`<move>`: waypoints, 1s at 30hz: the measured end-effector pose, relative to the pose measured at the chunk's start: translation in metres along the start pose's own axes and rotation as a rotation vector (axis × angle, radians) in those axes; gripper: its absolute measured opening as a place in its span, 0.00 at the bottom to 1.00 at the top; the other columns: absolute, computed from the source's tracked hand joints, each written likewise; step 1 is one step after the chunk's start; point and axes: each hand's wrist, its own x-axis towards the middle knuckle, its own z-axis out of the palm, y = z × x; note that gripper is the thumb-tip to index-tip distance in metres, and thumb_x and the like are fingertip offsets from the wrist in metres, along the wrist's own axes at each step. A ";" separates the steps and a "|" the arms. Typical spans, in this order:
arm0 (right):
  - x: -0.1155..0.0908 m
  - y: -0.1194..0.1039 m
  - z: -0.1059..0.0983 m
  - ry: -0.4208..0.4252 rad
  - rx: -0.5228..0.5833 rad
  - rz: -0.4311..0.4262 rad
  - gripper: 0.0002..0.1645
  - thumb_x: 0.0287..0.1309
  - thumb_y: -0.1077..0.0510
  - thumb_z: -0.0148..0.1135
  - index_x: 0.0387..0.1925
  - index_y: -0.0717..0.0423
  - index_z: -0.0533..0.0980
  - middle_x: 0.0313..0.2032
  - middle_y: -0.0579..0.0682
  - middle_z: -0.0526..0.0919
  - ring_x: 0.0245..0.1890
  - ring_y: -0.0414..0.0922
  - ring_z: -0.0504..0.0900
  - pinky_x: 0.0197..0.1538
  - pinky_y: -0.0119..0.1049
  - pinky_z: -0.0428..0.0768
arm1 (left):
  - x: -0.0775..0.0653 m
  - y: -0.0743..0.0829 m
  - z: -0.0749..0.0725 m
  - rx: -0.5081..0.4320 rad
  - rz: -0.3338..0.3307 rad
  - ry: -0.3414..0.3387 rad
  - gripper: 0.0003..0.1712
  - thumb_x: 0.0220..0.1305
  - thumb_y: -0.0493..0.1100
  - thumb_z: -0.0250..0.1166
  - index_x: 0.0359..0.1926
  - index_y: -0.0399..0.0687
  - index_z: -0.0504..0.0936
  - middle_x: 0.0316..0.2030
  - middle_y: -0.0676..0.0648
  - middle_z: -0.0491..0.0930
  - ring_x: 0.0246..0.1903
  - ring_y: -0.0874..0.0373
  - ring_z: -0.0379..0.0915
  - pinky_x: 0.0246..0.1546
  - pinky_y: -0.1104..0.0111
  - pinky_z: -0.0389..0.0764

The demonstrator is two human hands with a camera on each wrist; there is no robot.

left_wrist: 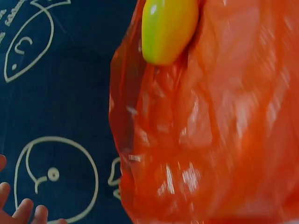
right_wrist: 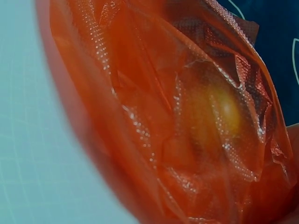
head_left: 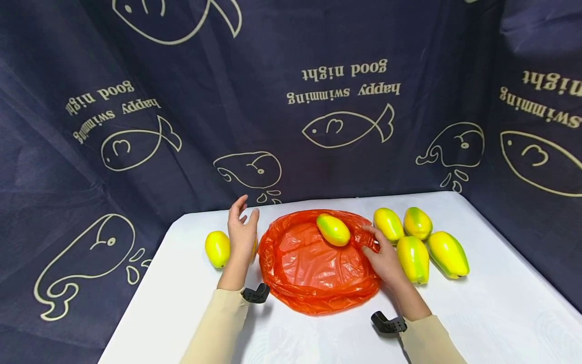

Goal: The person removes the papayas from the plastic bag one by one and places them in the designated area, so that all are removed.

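A red plastic bag (head_left: 318, 263) lies on the table with its mouth spread wide and its rim bunched. Inside it, toward the far right, rests a yellow-green papaya (head_left: 333, 230), which shows in the left wrist view at the top (left_wrist: 168, 30). My left hand (head_left: 242, 232) is raised beside the bag's left rim, holding nothing, fingers loosely bent. Behind that hand another yellow fruit is mostly hidden; one papaya (head_left: 217, 249) lies to its left. My right hand (head_left: 385, 258) is at the bag's right rim, thumb and fingers apart, touching the plastic.
Several papayas (head_left: 413, 259) lie grouped on the white table (head_left: 491, 313) to the right of my right hand. A dark blue curtain (head_left: 345, 167) with fish drawings hangs behind the table and along its sides.
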 end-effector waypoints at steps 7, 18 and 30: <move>0.000 0.000 0.001 -0.003 -0.002 0.007 0.35 0.69 0.61 0.50 0.74 0.42 0.59 0.77 0.58 0.55 0.73 0.60 0.59 0.71 0.65 0.65 | -0.006 0.006 0.027 -0.013 0.025 -0.098 0.27 0.67 0.39 0.63 0.66 0.49 0.72 0.67 0.44 0.70 0.66 0.46 0.66 0.68 0.47 0.70; 0.001 0.000 0.002 0.006 0.002 0.012 0.34 0.69 0.61 0.51 0.74 0.41 0.59 0.74 0.59 0.59 0.71 0.60 0.61 0.70 0.63 0.67 | -0.013 0.006 0.064 -0.021 -0.001 -0.220 0.27 0.66 0.36 0.63 0.66 0.50 0.72 0.66 0.43 0.71 0.63 0.44 0.70 0.65 0.51 0.74; 0.001 0.001 0.003 0.002 -0.007 -0.004 0.35 0.69 0.62 0.51 0.74 0.42 0.59 0.75 0.57 0.58 0.71 0.60 0.62 0.71 0.64 0.66 | -0.021 -0.007 0.088 0.020 -0.041 -0.293 0.24 0.67 0.38 0.63 0.64 0.48 0.75 0.64 0.44 0.74 0.61 0.46 0.73 0.63 0.54 0.76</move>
